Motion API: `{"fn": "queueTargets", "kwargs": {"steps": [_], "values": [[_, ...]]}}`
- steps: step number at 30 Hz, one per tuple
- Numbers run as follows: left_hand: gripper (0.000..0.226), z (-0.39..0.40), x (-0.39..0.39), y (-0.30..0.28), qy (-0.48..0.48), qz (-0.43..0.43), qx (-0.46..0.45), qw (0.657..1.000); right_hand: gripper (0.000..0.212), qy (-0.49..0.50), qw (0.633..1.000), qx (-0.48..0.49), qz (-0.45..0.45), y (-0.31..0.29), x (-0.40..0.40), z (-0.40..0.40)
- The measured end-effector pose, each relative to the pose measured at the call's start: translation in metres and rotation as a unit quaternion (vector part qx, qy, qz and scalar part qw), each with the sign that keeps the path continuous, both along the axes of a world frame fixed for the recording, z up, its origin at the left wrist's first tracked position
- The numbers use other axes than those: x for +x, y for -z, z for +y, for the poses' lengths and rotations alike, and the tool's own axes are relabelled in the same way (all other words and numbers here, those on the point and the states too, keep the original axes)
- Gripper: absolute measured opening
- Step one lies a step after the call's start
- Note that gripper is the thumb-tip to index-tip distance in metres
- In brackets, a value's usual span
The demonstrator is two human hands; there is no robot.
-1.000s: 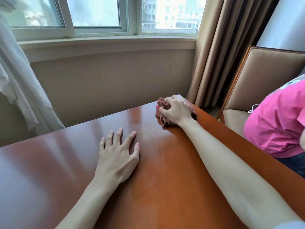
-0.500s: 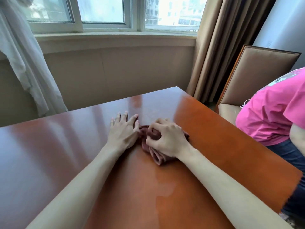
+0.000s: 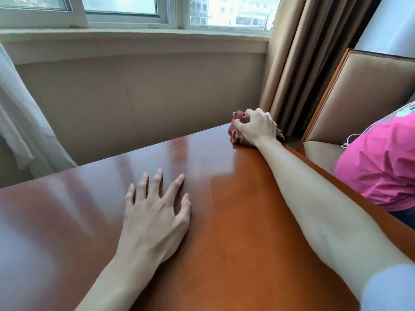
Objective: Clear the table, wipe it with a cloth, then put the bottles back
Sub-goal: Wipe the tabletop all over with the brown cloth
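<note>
A glossy red-brown wooden table (image 3: pixel 235 221) fills the lower view. At its far right corner my right hand (image 3: pixel 258 126) grips a bunched brown cloth (image 3: pixel 238 136) and presses it on the wood, arm stretched out. My left hand (image 3: pixel 155 212) rests flat on the table's middle with fingers spread, holding nothing. No bottles are in view.
A tan padded chair (image 3: pixel 359 97) stands past the table's right edge, with a person in a pink shirt (image 3: pixel 381 162) beside it. Brown curtains (image 3: pixel 298 55) hang behind the far corner. A windowsill (image 3: pixel 134 39) and wall run behind; a white curtain (image 3: pixel 20 122) hangs left.
Half a second ago the cloth was at the table's middle beside my left hand. My right hand has since pushed it out to the far right corner; the left hand stays flat.
</note>
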State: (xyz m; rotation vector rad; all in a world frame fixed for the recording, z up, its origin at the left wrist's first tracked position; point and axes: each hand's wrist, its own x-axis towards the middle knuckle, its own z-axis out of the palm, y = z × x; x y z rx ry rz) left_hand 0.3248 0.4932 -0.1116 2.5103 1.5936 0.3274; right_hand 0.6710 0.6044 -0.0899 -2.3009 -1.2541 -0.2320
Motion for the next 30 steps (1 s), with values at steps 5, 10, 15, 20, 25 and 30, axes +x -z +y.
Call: {"fn": "queueTargets", "kwargs": {"steps": [5, 10, 15, 20, 25, 30], "values": [[0.06, -0.002, 0.001, -0.001, 0.001, -0.008, -0.025, 1.0, 0.041, -0.03, 0.999, -0.004, -0.012, 0.003, -0.044, -0.063], [0.047, 0.008, -0.013, -0.018, 0.012, -0.245, -0.102, 0.964, 0.033, -0.144, 0.99, -0.007, -0.013, -0.002, -0.153, -0.162], [0.043, 0.023, -0.061, -0.017, -0.014, -0.161, -0.045, 0.986, 0.032, -0.326, 0.945, 0.01, -0.036, 0.002, -0.259, -0.211], [0.051, 0.032, -0.104, -0.002, -0.084, -0.01, 0.003, 0.996, 0.028, -0.326, 0.945, -0.013, -0.008, -0.003, -0.27, -0.143], [0.068, 0.034, -0.101, 0.003, -0.091, 0.0, 0.017, 0.996, 0.032, -0.277, 0.961, -0.01, 0.008, 0.0, -0.257, -0.022], [0.066, 0.035, -0.102, 0.007, -0.099, -0.006, 0.01, 0.995, 0.034, -0.189, 0.982, -0.029, 0.001, -0.003, -0.188, 0.035]]}}
